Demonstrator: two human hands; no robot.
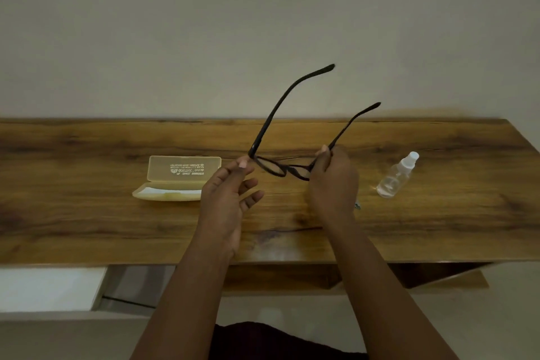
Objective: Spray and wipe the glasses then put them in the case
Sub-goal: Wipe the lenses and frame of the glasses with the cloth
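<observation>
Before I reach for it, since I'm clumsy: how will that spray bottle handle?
The spray bottle looks small and clear with little liquid, so probably light. It appears to lie tilted on the table, so a nudge may roll it. Smooth plastic could be slippery.

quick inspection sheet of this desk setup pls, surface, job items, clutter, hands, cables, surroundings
surface: wooden table, bare grain, against a wall.
job's things: glasses held in the air, temples unfolded; glasses case open, on the left; spray bottle upright, on the right.
clutter: small bluish thing behind the right wrist, cannot tell what.
hands: left hand pinches the left hinge; right hand grips the right end.
cables: nothing seen.
surroundings: plain wall.
</observation>
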